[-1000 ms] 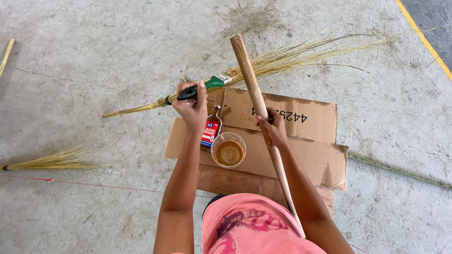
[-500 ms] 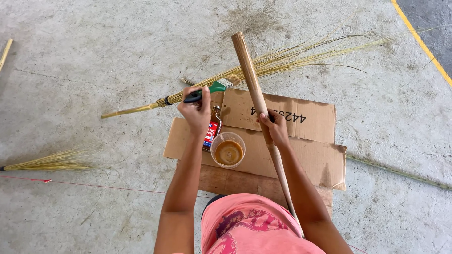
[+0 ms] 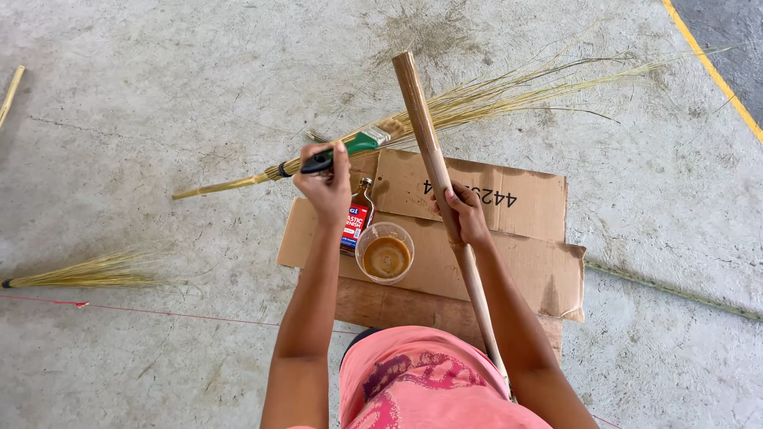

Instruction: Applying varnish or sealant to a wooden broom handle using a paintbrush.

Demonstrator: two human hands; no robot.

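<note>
Flattened brown cardboard on the concrete floor, centre frame. On it – small brown glass bottle with a red-and-blue label, just beside a clear plastic cup of brown liquid. Long straw bundle lies across the upper frame. Second straw bundle at left – thin red string below it. Yellow line upper right.

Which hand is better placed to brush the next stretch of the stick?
Left, probably. The left hand holds the paintbrush, bristles at the wooden stick. The right hand is gripping the stick to steady it.
</note>
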